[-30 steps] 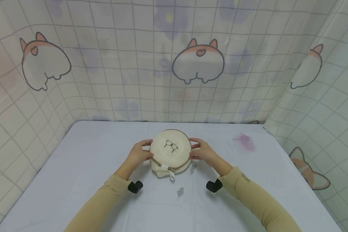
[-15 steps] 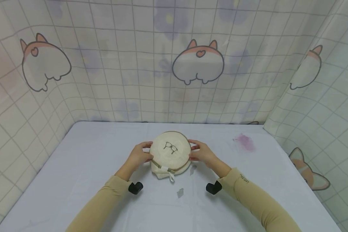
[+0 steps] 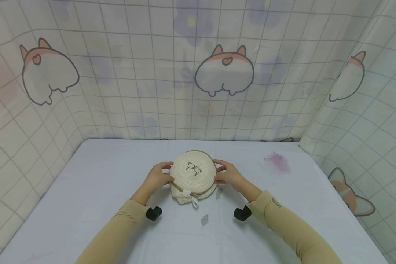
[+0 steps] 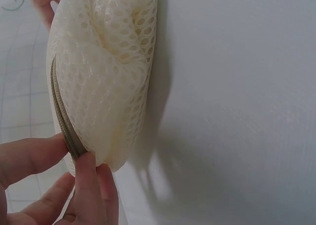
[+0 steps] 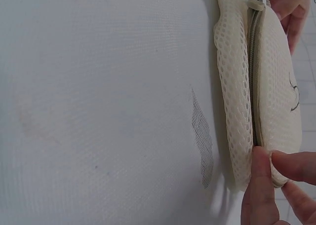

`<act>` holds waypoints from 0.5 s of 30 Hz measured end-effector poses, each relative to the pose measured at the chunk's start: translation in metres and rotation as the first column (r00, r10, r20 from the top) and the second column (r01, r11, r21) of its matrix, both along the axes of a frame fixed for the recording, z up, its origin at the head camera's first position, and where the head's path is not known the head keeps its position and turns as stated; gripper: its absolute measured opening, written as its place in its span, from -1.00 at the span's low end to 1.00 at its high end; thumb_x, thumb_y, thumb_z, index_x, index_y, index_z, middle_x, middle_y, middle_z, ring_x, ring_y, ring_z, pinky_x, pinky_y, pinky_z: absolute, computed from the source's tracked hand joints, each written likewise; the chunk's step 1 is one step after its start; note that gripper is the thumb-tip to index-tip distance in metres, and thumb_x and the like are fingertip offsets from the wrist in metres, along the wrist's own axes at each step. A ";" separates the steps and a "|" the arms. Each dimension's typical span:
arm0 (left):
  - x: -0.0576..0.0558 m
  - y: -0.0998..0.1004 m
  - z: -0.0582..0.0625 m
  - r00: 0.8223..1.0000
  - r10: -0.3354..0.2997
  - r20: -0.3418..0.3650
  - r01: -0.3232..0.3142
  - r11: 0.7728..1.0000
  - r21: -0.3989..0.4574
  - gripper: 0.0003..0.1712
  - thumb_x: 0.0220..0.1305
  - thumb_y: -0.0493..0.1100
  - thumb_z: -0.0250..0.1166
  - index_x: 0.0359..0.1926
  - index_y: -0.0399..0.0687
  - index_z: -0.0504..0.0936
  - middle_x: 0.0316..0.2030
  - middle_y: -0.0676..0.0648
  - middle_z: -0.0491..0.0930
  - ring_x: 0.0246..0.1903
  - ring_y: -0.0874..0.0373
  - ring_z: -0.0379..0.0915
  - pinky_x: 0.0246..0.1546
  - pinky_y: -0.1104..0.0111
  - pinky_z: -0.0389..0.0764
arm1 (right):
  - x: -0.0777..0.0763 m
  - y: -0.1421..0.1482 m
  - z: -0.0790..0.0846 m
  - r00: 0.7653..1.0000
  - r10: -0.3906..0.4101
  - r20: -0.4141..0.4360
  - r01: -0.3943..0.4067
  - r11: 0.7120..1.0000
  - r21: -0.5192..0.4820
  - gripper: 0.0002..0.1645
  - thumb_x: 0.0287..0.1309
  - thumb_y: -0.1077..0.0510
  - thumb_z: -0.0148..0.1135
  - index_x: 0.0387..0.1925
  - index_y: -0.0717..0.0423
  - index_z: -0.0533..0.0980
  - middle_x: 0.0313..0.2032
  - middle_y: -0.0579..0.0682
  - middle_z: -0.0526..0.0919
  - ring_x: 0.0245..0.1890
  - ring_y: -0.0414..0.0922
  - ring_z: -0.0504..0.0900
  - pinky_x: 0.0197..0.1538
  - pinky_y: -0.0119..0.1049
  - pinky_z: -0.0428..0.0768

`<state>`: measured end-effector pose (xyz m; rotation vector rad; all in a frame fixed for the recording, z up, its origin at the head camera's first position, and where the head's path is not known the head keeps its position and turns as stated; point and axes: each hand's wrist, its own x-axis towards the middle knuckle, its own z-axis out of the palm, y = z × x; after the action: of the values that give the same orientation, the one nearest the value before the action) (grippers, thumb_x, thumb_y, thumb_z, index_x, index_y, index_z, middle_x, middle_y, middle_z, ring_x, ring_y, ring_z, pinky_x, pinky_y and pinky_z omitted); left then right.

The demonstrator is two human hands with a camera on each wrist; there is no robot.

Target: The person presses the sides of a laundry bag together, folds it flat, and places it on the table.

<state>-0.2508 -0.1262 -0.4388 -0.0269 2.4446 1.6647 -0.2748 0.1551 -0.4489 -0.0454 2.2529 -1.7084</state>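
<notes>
A round cream mesh laundry bag lies on the white table, its lid stitched with a small bra outline. A tan zipper runs round the lid, and a white loop tag hangs at the front. On the bag's left side, my left hand pinches the zipper edge between thumb and fingers, as the left wrist view shows. My right hand pinches the opposite edge; in the right wrist view the zipper looks closed along that side, with the puller near the top. Soft mesh folds bulge below the lid.
Two grey patches mark the white tabletop in front of the bag. A pink stain is at the back right. Grid-patterned curtains with cartoon corgis enclose the back and sides.
The bag and both hands have shifted very slightly toward me, along with a small camera movement. Both hands keep the same grip on the laundry bag.
</notes>
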 end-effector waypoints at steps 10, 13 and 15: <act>-0.002 0.001 -0.002 1.000 0.000 0.014 0.001 1.000 -0.028 -0.26 0.19 -0.55 0.28 0.42 -0.37 0.37 0.30 -0.41 0.41 0.05 -0.15 0.54 -0.05 0.25 0.70 | -0.002 -0.001 -0.004 1.000 0.009 0.026 -0.009 1.000 0.003 -0.16 0.20 0.58 0.19 0.50 0.26 0.26 -0.03 0.23 0.43 -0.40 -0.13 0.63 -0.19 -0.30 0.73; -0.003 0.002 -0.003 1.000 -0.009 0.007 0.009 0.999 -0.043 -0.26 0.18 -0.54 0.29 0.42 -0.37 0.38 0.30 -0.41 0.41 0.00 -0.12 0.55 -0.07 0.26 0.70 | -0.003 -0.001 -0.006 1.000 0.008 0.025 -0.009 1.000 0.007 -0.17 0.21 0.58 0.18 0.50 0.26 0.26 -0.04 0.22 0.43 -0.40 -0.13 0.63 -0.19 -0.29 0.73; -0.004 0.002 -0.004 1.000 -0.011 0.009 0.011 0.999 -0.051 -0.26 0.18 -0.54 0.28 0.42 -0.36 0.38 0.31 -0.41 0.41 0.00 -0.11 0.55 -0.07 0.26 0.70 | -0.003 0.000 -0.007 1.000 0.011 0.023 -0.011 1.000 0.006 -0.17 0.21 0.58 0.18 0.49 0.26 0.26 -0.05 0.21 0.42 -0.40 -0.13 0.63 -0.20 -0.30 0.73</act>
<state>-0.2549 -0.1239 -0.4425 -0.0276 2.4766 1.5938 -0.2783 0.1551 -0.4555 -0.0366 2.2375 -1.6878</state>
